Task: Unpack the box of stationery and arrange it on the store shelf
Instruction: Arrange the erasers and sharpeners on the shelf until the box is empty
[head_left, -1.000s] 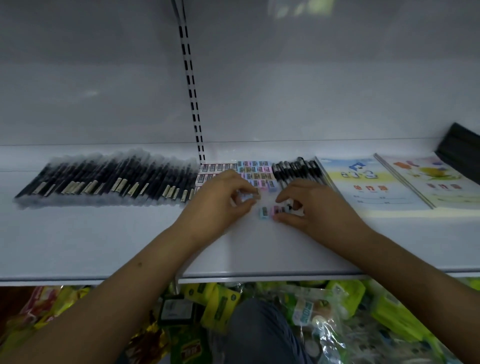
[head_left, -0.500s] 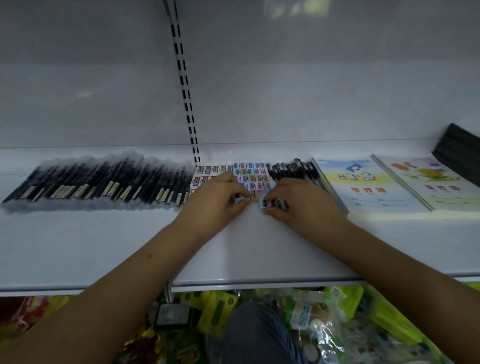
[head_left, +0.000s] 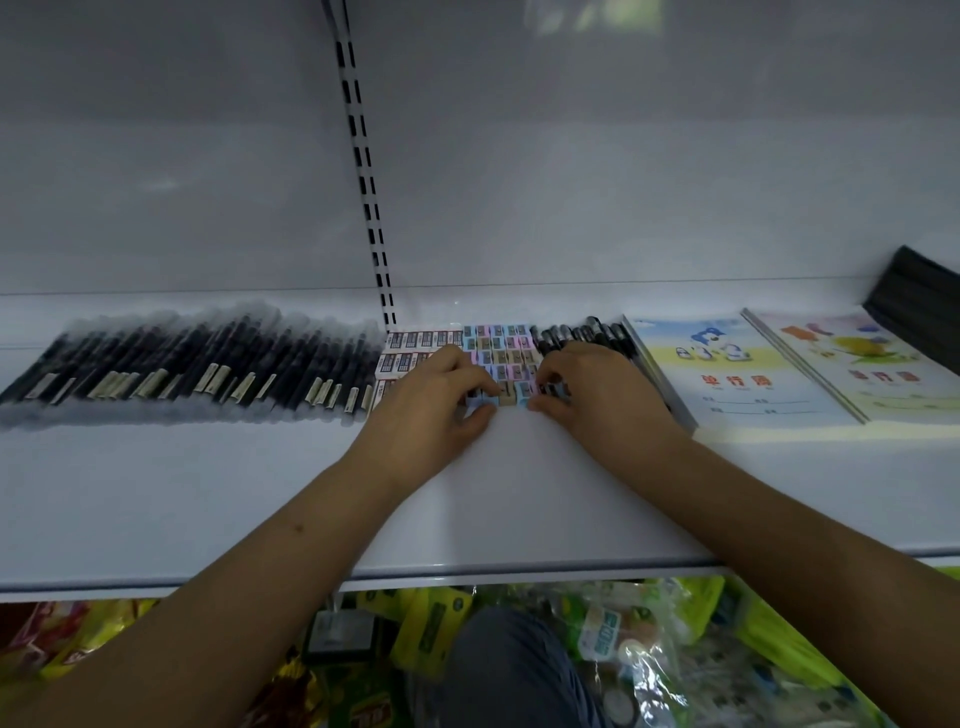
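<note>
Erasers (head_left: 501, 358) partly hidden – left hand (head_left: 431, 400), right hand (head_left: 597, 395) pinching front row; labels unreadable

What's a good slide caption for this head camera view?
Both hands, left hand and right hand, line up small colourful erasers on the white shelf.

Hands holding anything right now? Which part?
Both hands pinch small erasers in the block's front row: left hand at its left end, right hand at its right.
</note>
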